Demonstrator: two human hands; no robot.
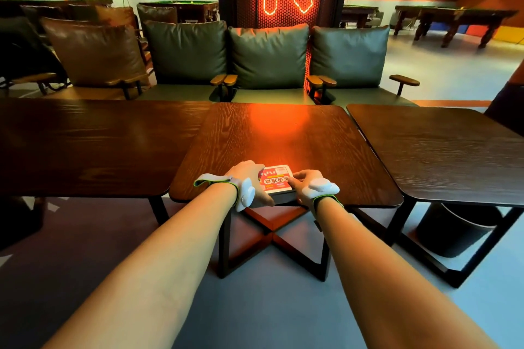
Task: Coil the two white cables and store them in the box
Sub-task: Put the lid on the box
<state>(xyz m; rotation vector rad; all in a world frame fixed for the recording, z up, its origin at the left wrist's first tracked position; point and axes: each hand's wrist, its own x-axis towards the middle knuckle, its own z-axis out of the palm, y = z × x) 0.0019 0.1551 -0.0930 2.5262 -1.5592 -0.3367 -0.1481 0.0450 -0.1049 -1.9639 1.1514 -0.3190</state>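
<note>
A small flat box [276, 181] with a red and white printed lid lies at the near edge of the middle wooden table [283, 136]. The lid is down on it. My left hand [249, 181] grips the box's left side, fingers over the far corner and thumb along the near edge. My right hand [307, 185] holds the right side, fingertips on the lid. Both wrists carry white sensor bands. No white cable shows anywhere; the closed lid hides the box's inside.
Dark wooden tables stand to the left [85, 144] and right [442, 150], with narrow gaps between. Green cushioned armchairs [269, 56] line the far side. A dark bin [456, 229] sits under the right table. Pool tables stand at the back.
</note>
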